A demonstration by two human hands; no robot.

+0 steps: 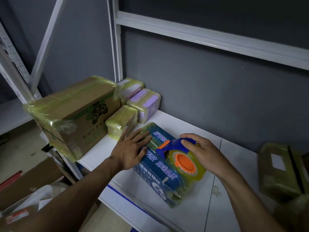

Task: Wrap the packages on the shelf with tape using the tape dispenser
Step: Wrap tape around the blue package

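Diagonally laid blue package [167, 179], left hand [132, 151] flat atop, right hand [204, 154] gripping tape dispenser [181, 159], nose leftward.

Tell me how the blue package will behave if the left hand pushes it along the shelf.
The blue package lies flat and wide on the shelf, so it should slide rather than tip. Its glossy tape wrap probably makes it slippery. It looks boxy, likely stiff.

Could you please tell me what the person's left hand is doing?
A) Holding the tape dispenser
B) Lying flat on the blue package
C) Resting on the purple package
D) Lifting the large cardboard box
B: the left hand lies with straight fingers on top of the blue package, while the right hand grips the tape dispenser.
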